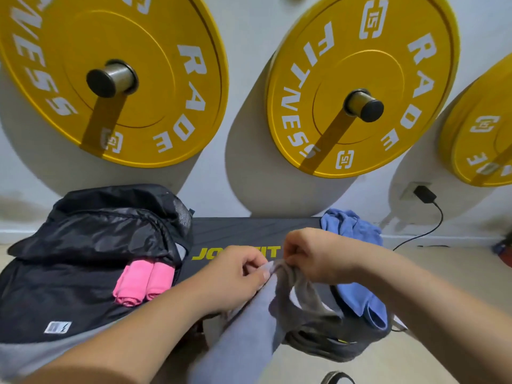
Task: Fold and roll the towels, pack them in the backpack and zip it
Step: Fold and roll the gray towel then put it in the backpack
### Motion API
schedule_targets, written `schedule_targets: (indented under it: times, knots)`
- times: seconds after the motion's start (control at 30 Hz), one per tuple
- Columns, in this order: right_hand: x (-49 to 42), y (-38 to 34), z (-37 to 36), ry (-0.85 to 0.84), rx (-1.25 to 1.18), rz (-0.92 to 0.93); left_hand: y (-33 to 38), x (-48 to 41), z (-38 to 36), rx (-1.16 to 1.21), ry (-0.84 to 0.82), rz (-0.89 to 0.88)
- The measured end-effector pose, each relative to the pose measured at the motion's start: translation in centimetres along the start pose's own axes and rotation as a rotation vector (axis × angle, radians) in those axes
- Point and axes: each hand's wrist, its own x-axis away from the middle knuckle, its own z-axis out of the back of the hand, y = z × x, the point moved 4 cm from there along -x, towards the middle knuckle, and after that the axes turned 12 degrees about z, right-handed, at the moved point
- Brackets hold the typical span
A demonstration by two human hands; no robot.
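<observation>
Pinching grey towel [266, 309] edge, left hand [238, 273] and right hand [310, 259] both gripping, fingertips blurred, towel's lower end cut off

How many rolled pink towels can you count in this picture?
2. One rolled pink towel lies on the open black backpack; the second touches its right side. More may be hidden inside the backpack.
</observation>
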Motion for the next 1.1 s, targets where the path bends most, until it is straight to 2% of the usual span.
schedule_targets:
  times: [0.13,0.2,0.27,0.3,0.33,0.43,0.47,0.53,0.6,0.67,0.73,0.8,0.87,0.9,1.0,1.1]
  knots:
    - [-0.2,3.1,-1.2,0.098,-0.099,-0.099,-0.8,-0.7,1.6,0.017,0.107,0.045]
    - [-0.3,4.6,-1.7,0.258,-0.214,-0.154,-1.2,-0.8,1.7,-0.009,0.021,0.062]
    - [-0.3,5.8,-1.8,0.406,-0.293,-0.171,-1.6,-0.5,0.9,-0.023,-0.166,0.094]
    - [-0.4,6.2,-1.8,0.457,-0.311,-0.151,-1.8,-0.3,0.4,-0.023,-0.229,0.122]
    - [-0.4,6.2,-1.6,0.491,-0.341,-0.104,-2.0,-0.4,0.2,-0.032,-0.225,0.139]
    - [-0.4,4.5,-1.6,0.498,-0.522,0.143,-1.6,-1.5,0.5,0.022,0.000,0.085]
    - [-0.3,3.7,-1.6,0.488,-0.592,0.213,-1.3,-1.8,0.3,0.068,0.017,0.058]
    - [-0.2,2.8,-1.7,0.467,-0.692,0.284,-0.6,-2.1,-0.6,0.110,-0.045,0.019]
    - [-0.3,2.8,-1.6,0.511,-0.729,0.258,-0.3,-2.0,-1.5,0.111,-0.114,0.018]
    - [-0.4,3.7,-1.5,0.601,-0.714,0.178,-0.4,-1.9,-1.9,0.136,-0.121,0.069]
    - [-0.5,4.1,-1.4,0.654,-0.681,0.139,-0.1,-1.9,-1.9,0.091,-0.018,0.074]
    - [-0.4,4.0,-1.3,0.637,-0.698,0.166,0.3,-1.9,-1.8,0.172,0.061,0.069]
    - [-0.1,3.1,-1.2,0.557,-0.698,0.253,0.7,-1.8,-2.1,0.319,-0.024,0.056]
    - [0.0,2.6,-1.1,0.523,-0.662,0.295,1.0,-1.7,-2.2,0.317,-0.065,0.038]
    - [0.2,2.3,-0.8,0.544,-0.488,0.341,1.3,-1.4,-2.0,0.137,-0.035,0.021]
    - [0.1,3.3,-0.4,0.545,-0.421,0.262,1.5,-1.3,-1.1,0.028,0.083,0.007]
